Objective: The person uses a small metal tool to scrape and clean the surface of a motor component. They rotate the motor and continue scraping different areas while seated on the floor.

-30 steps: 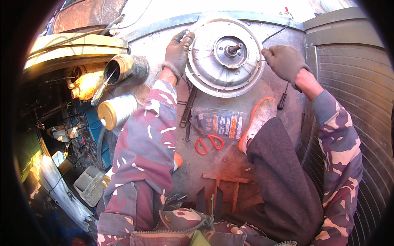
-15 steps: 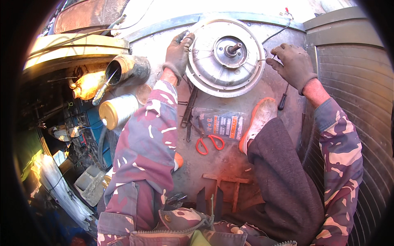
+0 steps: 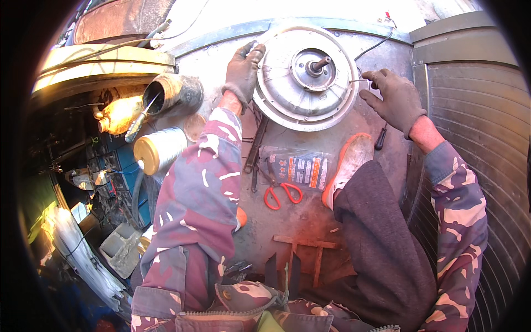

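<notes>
A round, silvery hub motor [image 3: 276, 74] with a shaft [image 3: 319, 65] stands on the floor ahead of me, its flat side facing me. My left hand [image 3: 243, 69], in a dark glove, is closed on its left rim. At the right rim, my gloved right hand [image 3: 394, 99] has its fingers curled on the outer end of a thin metal hex key [image 3: 358, 81]. The key's inner end meets the motor's edge; exactly how it sits there is too small to tell. The right thumb is below the key, a little apart from the fingers.
Red-handled scissors [image 3: 283, 195] and a printed plastic bag [image 3: 301, 166] lie between my feet. A black-handled screwdriver [image 3: 380, 138] is right of my shoe [image 3: 354, 160]. Leftward are a spool [image 3: 160, 148] and a rusty metal tube [image 3: 185, 94]; a ribbed shutter [image 3: 475, 122] borders the right.
My right hand has shifted slightly down, and its fingers have changed position around the outer end of the hex key. The motor has moved very slightly right, with my left hand still on it.
</notes>
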A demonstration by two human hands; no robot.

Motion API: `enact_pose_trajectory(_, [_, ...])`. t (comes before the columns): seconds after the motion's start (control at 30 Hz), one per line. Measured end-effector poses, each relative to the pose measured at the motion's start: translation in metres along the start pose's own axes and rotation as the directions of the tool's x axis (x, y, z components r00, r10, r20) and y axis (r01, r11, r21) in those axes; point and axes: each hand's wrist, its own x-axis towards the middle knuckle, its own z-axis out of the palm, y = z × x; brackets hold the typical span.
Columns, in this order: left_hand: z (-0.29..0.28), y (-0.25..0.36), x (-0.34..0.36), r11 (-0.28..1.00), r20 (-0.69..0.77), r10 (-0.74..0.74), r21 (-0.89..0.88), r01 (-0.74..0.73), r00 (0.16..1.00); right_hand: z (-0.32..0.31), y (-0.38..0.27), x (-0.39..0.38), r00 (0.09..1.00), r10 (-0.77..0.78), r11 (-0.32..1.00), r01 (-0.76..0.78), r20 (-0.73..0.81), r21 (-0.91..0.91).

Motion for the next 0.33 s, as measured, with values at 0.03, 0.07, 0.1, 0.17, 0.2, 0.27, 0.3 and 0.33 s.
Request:
enact_pose_trajectory(0.03, [-0.001,0.0,-0.001,1.0,0.0,0.006,0.0,-0.006,1.0,-0.001,0.002,-0.001,0.997,-0.07,0.998,0.07,-0.025,-0.007])
enact_pose_trajectory(0.07, [-0.002,-0.001,-0.001,1.0,-0.001,0.015,-0.002,-0.015,1.0,-0.002,0.006,-0.001,0.992,-0.12,0.992,0.117,-0.04,-0.054])
enact_pose_trajectory(0.1, [-0.002,-0.002,0.0,1.0,-0.01,0.014,0.004,-0.014,1.0,-0.003,0.009,0.001,0.985,-0.163,0.982,0.158,-0.049,-0.1])
enact_pose_trajectory(0.17, [-0.004,-0.006,0.001,1.0,-0.03,0.023,0.014,-0.022,0.999,-0.005,0.012,0.003,0.971,-0.229,0.967,0.219,-0.073,-0.127])
enact_pose_trajectory(0.2, [-0.006,-0.008,0.001,1.0,-0.023,0.023,0.001,-0.023,0.999,-0.005,0.014,0.004,0.964,-0.251,0.964,0.241,-0.088,-0.108])
enact_pose_trajectory(0.27, [-0.009,-0.012,0.003,0.999,-0.011,0.026,-0.026,-0.026,1.0,-0.007,0.015,0.007,0.96,-0.27,0.96,0.262,-0.074,-0.103])
enact_pose_trajectory(0.3, [-0.01,-0.014,0.004,0.999,-0.01,0.02,-0.033,-0.02,1.0,-0.008,0.016,0.009,0.963,-0.267,0.959,0.26,-0.046,-0.116])
enact_pose_trajectory(0.33, [-0.011,-0.016,0.005,0.999,-0.012,0.015,-0.042,-0.016,1.0,-0.009,0.016,0.012,0.965,-0.263,0.957,0.259,-0.018,-0.129])
